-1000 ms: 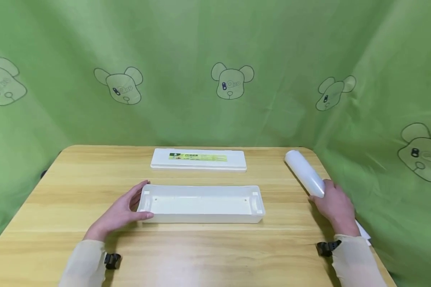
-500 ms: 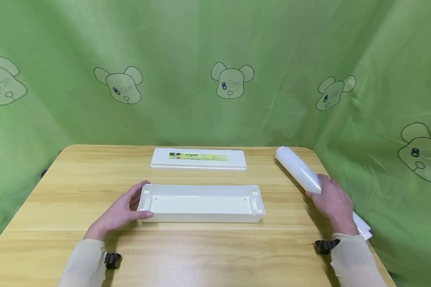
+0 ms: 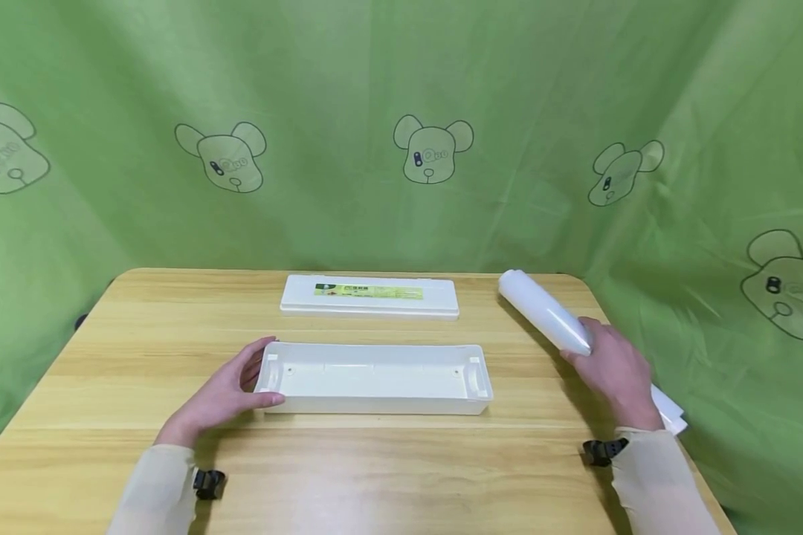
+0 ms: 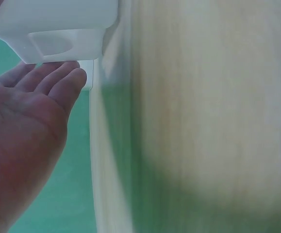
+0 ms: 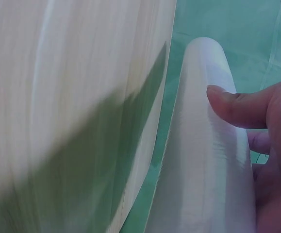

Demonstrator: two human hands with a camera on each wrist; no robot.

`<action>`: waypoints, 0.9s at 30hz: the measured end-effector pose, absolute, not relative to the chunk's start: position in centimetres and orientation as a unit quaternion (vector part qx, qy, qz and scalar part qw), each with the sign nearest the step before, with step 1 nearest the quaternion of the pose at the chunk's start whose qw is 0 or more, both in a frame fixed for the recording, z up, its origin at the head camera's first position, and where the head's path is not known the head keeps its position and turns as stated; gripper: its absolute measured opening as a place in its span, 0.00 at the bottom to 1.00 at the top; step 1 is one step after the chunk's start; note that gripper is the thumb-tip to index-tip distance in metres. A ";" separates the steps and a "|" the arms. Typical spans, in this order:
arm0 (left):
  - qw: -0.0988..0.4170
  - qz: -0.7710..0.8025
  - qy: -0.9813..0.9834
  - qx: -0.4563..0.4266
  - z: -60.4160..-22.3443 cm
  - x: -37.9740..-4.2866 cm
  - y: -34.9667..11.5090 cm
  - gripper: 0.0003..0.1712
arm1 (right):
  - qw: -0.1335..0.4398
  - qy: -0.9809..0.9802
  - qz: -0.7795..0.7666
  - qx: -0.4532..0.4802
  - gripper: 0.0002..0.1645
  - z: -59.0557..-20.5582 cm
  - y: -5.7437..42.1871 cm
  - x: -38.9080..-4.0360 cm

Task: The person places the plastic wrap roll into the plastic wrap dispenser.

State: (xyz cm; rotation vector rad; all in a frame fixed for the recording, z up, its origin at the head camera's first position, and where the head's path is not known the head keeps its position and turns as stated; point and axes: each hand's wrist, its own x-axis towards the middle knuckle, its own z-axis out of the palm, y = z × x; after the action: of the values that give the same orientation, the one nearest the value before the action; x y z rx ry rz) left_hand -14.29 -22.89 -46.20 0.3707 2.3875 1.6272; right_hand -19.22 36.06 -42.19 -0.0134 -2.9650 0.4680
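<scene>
A long white plastic box [image 3: 375, 405], open at the top, sits mid-table. My left hand [image 3: 222, 390] holds its left end, the thumb on the front wall and the fingers at the back corner. In the left wrist view the end of the box [image 4: 57, 41] has an oval recess, with the palm [image 4: 24, 126] below it. On the right, my right hand [image 3: 614, 368] grips a roll of clear plastic film [image 3: 545, 308] around its middle, the roll slanting toward the far left. The right wrist view has the thumb lying across the film roll [image 5: 203, 160].
Behind the box lies a white lid [image 3: 368, 306] with a yellow-green label, near the far edge of the wooden table [image 3: 388, 475]. A green curtain [image 3: 334, 215] printed with bear heads hangs around the back and sides.
My right hand has carried the film roll a little to the left and away from the right table edge. My left hand and the box have stayed in place.
</scene>
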 end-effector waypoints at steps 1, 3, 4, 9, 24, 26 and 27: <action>0.113 0.556 0.814 0.126 -46.2 -14.3 -22.9 0.60 | 0.070 -0.985 0.155 -0.003 0.44 -42.2 36.0 -19.3; 0.113 0.557 0.813 0.125 -46.1 -14.4 -22.9 0.60 | 0.070 -0.985 0.155 0.000 0.44 -42.2 35.9 -19.3; 0.112 0.558 0.813 0.125 -46.1 -14.4 -22.8 0.60 | 0.071 -0.985 0.155 0.001 0.44 -42.2 35.8 -19.3; 0.114 0.564 0.808 0.124 -46.1 -14.4 -22.8 0.60 | 0.073 -0.986 0.147 0.006 0.44 -41.8 35.4 -19.1; 0.111 0.566 0.808 0.122 -46.1 -14.3 -22.9 0.60 | 0.090 -0.985 0.142 0.039 0.44 -40.5 33.8 -19.1; 0.110 0.568 0.806 0.122 -46.2 -14.3 -22.8 0.60 | 0.090 -0.985 0.142 0.042 0.44 -40.5 33.7 -19.2; 0.110 0.569 0.806 0.121 -46.2 -14.3 -22.8 0.60 | 0.088 -0.985 0.141 0.044 0.44 -40.5 33.6 -19.2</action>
State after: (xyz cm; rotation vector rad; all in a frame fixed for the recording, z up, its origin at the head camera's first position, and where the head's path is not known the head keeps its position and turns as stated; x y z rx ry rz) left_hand -14.26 -22.82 -46.21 0.3560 2.3694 1.6707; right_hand -19.16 33.64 -40.45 0.1301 -2.9326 0.4189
